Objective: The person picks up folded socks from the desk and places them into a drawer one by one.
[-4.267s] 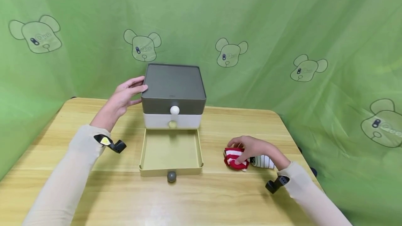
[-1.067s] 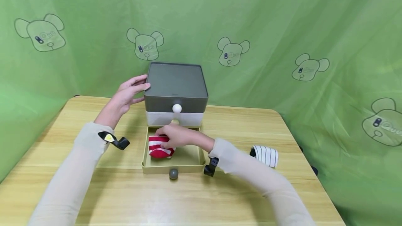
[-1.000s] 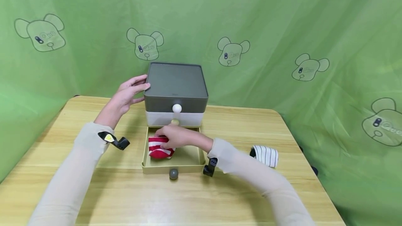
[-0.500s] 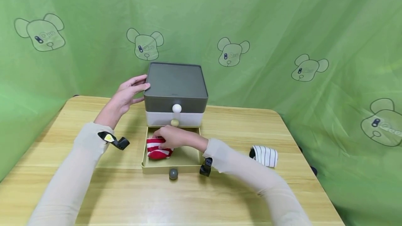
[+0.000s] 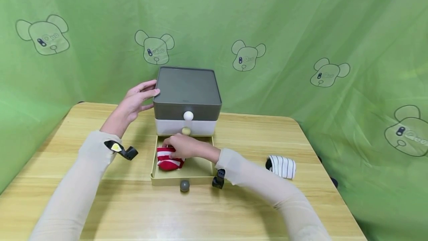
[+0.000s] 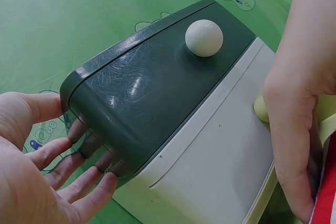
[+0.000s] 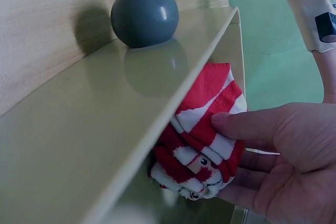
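A small stack of drawers [image 5: 187, 84] has a dark grey top tier, a white middle tier and a pale yellow bottom drawer [image 5: 200, 180] pulled out. My left hand [image 5: 132, 99] lies against the stack's left side, thumb at the top edge and fingers spread down the side wall. Inside the drawer's left part, my right hand [image 5: 184, 145] pinches a rolled pair of red-and-white striped socks [image 5: 168, 162]. In the right wrist view, the thumb presses the striped socks [image 7: 210, 121], which show a small face pattern; the other fingers are partly hidden behind them.
A rolled white sock with dark stripes [image 5: 283, 166] lies on the wooden table [image 5: 140, 211] to the right. A grey ball knob [image 5: 184, 186] sticks out from the drawer front. Behind the table hangs a green curtain [image 5: 200, 18] with bear-head prints.
My right hand has carried the red-and-white socks from the table's right side into the drawer, then shifted them slightly left and nearer. My left hand keeps its place on the stack.
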Available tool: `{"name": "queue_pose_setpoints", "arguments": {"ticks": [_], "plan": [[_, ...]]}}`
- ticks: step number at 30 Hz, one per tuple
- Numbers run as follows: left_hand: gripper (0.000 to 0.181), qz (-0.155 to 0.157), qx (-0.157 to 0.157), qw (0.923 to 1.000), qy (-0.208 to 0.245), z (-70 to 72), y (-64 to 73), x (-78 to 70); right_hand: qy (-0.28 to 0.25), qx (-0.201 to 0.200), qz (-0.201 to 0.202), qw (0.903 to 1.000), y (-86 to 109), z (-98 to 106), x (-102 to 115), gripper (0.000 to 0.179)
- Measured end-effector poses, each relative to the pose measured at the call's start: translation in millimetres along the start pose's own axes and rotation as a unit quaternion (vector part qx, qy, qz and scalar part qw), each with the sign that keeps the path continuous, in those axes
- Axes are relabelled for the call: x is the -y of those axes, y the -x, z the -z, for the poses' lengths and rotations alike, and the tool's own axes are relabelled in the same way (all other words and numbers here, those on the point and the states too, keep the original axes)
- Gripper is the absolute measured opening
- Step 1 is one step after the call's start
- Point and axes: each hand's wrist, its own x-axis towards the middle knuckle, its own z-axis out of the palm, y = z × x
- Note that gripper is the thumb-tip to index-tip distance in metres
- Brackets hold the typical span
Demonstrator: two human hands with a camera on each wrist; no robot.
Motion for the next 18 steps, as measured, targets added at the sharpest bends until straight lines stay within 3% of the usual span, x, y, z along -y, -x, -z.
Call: {"name": "queue_pose_setpoints", "arguments": {"ticks": [11,18], "plan": [[0.066,0.002,0.0,1.0,-0.002,-0.9,0.3,0.5,0.002,-0.021,-0.02,0.9996,-0.1,-2.5,1.8,0.031],[0.067,0.002,0.0,1.0,0.002,-1.2,0.7,-0.4,-0.002,-0.026,-0.005,0.9996,-0.7,-3.9,0.0,0.03]]}}
